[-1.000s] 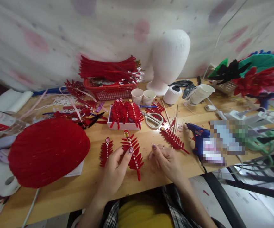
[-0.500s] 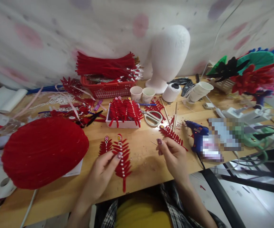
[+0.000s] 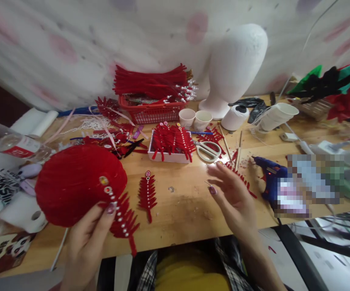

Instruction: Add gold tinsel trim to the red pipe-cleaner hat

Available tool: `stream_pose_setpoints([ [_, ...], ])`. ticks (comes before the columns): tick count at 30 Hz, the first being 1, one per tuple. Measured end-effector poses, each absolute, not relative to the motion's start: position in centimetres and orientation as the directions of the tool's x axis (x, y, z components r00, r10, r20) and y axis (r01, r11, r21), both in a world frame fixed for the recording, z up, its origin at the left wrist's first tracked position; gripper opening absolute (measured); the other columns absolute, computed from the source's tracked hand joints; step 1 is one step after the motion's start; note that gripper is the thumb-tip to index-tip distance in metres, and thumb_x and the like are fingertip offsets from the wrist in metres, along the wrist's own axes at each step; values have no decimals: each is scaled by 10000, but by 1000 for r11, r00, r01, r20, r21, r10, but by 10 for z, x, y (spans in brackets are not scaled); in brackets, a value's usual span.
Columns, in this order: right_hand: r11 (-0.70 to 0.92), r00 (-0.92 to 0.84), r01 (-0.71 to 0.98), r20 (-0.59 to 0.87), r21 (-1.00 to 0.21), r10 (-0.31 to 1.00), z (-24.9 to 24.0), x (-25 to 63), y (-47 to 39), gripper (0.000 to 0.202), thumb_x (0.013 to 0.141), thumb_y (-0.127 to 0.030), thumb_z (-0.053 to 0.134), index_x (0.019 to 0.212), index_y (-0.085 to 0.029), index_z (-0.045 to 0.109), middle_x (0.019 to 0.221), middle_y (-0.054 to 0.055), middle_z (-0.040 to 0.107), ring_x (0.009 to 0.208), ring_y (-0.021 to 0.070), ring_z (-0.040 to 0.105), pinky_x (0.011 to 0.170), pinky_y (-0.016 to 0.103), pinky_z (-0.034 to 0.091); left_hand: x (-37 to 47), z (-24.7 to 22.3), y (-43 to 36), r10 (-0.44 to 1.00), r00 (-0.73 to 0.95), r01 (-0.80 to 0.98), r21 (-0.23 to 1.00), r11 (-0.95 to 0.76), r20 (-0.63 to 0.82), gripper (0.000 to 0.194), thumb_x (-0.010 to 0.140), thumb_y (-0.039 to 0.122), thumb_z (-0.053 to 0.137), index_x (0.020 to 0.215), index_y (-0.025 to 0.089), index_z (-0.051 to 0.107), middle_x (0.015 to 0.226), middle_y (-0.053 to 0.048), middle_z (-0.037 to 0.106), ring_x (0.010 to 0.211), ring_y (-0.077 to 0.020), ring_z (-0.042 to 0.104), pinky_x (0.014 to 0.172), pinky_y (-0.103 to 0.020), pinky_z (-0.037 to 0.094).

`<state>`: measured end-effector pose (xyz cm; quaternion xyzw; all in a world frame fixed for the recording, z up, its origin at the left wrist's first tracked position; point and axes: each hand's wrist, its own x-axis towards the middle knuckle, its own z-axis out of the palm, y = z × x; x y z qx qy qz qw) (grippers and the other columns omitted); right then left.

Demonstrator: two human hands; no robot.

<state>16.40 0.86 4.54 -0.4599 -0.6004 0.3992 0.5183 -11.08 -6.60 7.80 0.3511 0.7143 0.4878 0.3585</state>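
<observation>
My left hand [image 3: 91, 226] pinches a red fuzzy leaf-shaped ornament [image 3: 123, 216] near its upper stem. White pearls run down its middle, with a yellow-centred gem at the top. Behind it stands a rounded red velvety form [image 3: 74, 186], partly covered by my hand. A smaller red leaf ornament [image 3: 147, 198] with a pink gem lies on the table between my hands. My right hand [image 3: 234, 198] is raised over the table, upper fingers spread. At its thumb tip it keeps a thin needle-like rod [image 3: 207, 184], mostly hidden. Another beaded red leaf [image 3: 243, 178] lies behind that hand.
A white box [image 3: 170, 157] of red ornaments and scissors [image 3: 208, 151] lie mid-table. A blue glue gun [image 3: 268, 173] rests at right. Behind are a red basket [image 3: 153, 115], paper cups [image 3: 203, 120], a thread cone [image 3: 235, 117] and a white foam head [image 3: 235, 64].
My left hand has carried the beaded leaf leftward, in front of the red rounded form, and tilted it. My right hand's fingers have spread. The view has turned slightly left.
</observation>
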Motion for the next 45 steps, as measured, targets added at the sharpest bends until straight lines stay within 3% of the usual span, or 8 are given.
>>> stream_pose_setpoints([
  [6,12,-498,-130,76,-991,864,58,106,-2,494,913,-431,647,1370,-288,526,1286,83,655,1093,199,659,878,345,581,-81,82,-43,980,-77,258,945,199,-185,273,825,463,643,690,230,689,652,-21,653,684,-204,609,625,-264,493],
  [11,-247,-409,-225,-139,-942,902,59,102,8,239,767,-415,795,795,-193,710,703,-2,735,631,126,686,620,241,586,-70,92,-36,982,126,384,920,81,-139,258,892,372,557,698,248,674,721,-30,695,723,-215,623,677,-267,467],
  [17,-233,-119,-281,-207,-931,971,54,138,28,300,713,-429,830,696,-166,688,583,2,688,435,78,568,445,191,502,-74,86,-36,985,77,359,926,115,-152,314,877,414,578,618,240,614,644,-14,624,680,-199,571,654,-265,440],
  [23,-8,26,-382,-20,-924,999,53,155,28,328,839,-433,722,659,-216,555,409,-109,383,352,75,362,395,206,432,-74,76,-33,951,-4,-177,937,302,-308,339,798,482,699,636,196,615,575,10,522,552,-137,460,530,-255,390],
  [28,141,-38,-65,144,-988,989,49,160,20,494,985,-396,538,528,-211,510,432,-56,410,431,105,461,499,256,447,-74,65,-20,954,238,-722,624,299,-181,384,803,406,721,584,187,494,511,70,341,409,-63,262,417,-192,325],
  [33,443,-206,77,420,-893,884,59,158,23,520,992,-340,517,489,-209,517,465,-20,468,507,141,526,533,291,443,-64,66,-16,948,306,-862,397,317,-93,434,801,249,737,592,204,359,493,102,175,389,-66,77,363,-131,259],
  [37,489,-344,198,407,-850,846,73,142,19,93,926,-270,630,878,-242,705,854,35,682,796,184,648,680,311,534,-54,66,-16,931,344,-847,389,363,-122,439,797,261,741,591,202,358,492,101,196,386,-61,95,371,-125,278],
  [45,558,-317,214,483,-802,816,71,104,-2,301,893,-164,608,1189,-220,626,1144,94,688,1060,213,654,899,383,564,-43,55,-18,880,16,-621,685,382,-475,302,632,383,849,803,203,676,675,29,645,591,-117,602,554,-220,496],
])
